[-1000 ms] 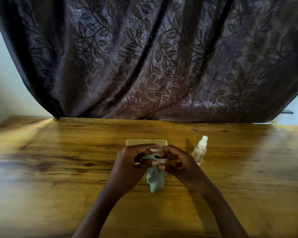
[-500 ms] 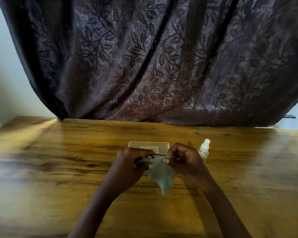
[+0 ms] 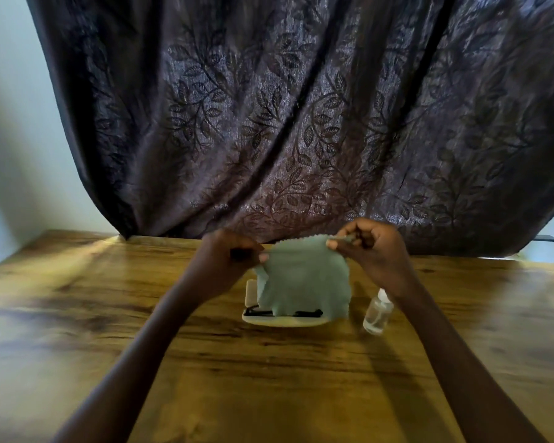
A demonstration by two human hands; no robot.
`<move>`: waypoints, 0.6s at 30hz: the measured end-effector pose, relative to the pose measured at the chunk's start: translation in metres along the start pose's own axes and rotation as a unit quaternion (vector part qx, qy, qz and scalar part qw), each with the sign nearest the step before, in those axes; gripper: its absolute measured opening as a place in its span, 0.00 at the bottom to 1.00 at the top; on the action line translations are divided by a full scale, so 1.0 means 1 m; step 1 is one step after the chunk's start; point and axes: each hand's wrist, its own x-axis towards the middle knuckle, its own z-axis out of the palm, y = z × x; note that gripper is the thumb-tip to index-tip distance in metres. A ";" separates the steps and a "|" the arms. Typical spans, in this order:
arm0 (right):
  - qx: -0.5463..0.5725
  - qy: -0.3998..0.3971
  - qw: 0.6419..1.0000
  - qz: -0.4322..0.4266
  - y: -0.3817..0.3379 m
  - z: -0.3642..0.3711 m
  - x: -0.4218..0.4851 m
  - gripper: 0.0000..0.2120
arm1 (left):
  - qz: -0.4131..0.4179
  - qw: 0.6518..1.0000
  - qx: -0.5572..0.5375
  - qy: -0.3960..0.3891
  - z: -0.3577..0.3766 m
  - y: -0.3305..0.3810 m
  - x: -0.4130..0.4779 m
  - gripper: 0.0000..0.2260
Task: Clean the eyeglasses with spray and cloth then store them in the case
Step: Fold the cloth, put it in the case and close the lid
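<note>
Frame centre: left hand pinches upper left corner of green cloth, right hand pinches upper right corner. Cloth hangs spread above open case on table. Dark eyeglasses lie in case. Spray bottle stands just right of case.

Home rm: leaf-patterned curtain, wood table, plain wall.

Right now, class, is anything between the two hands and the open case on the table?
Yes: the green cloth, pinched by the left hand and right hand, hangs spread above the open case, hiding most of it. The spray bottle stands to its right, clear.
</note>
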 end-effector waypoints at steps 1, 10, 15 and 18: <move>-0.006 0.004 1.000 -0.005 -0.004 -0.003 0.010 0.08 | 0.004 1.000 0.025 -0.001 -0.007 0.001 0.012 0.10; 0.005 -0.014 1.000 -0.011 -0.039 -0.032 0.093 0.08 | -0.034 0.995 0.048 0.082 -0.058 0.011 0.095 0.08; -0.022 -0.033 0.999 0.013 -0.056 -0.036 0.111 0.07 | -0.084 0.990 -0.050 0.105 -0.065 0.010 0.116 0.05; -0.045 -0.018 0.998 0.031 -0.061 -0.036 0.115 0.05 | -0.115 0.981 -0.109 0.108 -0.067 0.012 0.121 0.05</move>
